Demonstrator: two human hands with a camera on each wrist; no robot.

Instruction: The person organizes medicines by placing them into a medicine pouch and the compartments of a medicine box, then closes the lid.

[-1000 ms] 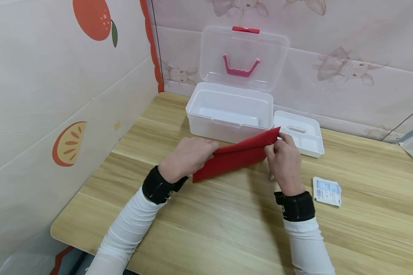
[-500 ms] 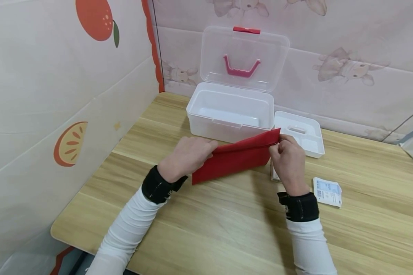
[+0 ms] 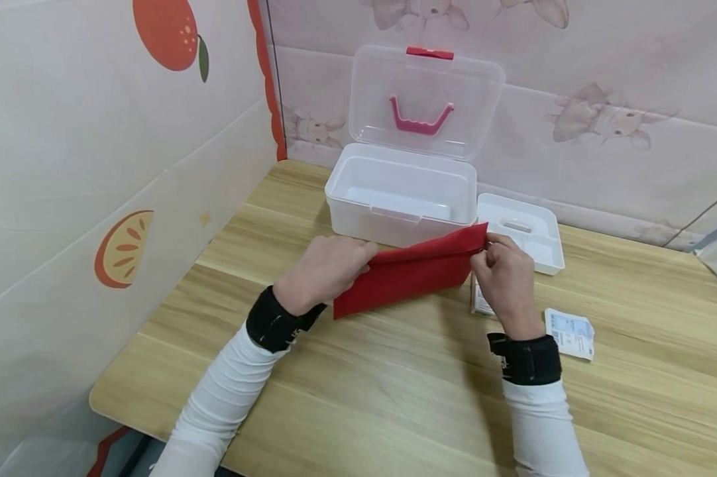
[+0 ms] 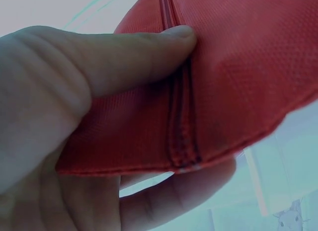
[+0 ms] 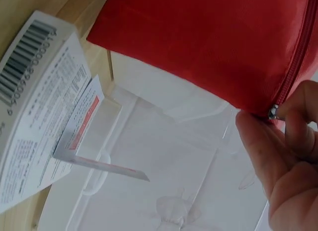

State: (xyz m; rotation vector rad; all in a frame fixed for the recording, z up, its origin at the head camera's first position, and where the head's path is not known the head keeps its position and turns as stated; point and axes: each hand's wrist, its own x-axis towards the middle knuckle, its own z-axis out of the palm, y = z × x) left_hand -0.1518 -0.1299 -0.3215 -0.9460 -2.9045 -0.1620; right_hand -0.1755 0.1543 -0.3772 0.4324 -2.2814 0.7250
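Observation:
Held upright above the wooden table is a red fabric zip pouch point(image 3: 412, 283), a little tilted, its right end higher. My left hand point(image 3: 321, 273) grips its left end. In the left wrist view the thumb point(image 4: 144, 52) presses across the closed zipper point(image 4: 181, 126), with fingers behind the cloth. My right hand point(image 3: 509, 285) is at the right end, pinching the small metal zipper pull point(image 5: 273, 112) between thumb and finger. Behind that hand stands a white printed carton point(image 3: 481, 299), partly hidden; the right wrist view shows its barcode and flaps sticking out.
A clear plastic storage box point(image 3: 364, 222) stands behind the pouch, its lid point(image 3: 370, 86) with pink handle raised against the wall. Right of it lies a white compartment tray point(image 3: 546, 252). A flat white-and-blue packet point(image 3: 573, 336) lies right of my right wrist. A wall borders the table's left.
My right hand has slid a little to the right along the zipper to the pouch's right end. More of the carton now shows. My left hand has stayed almost in place.

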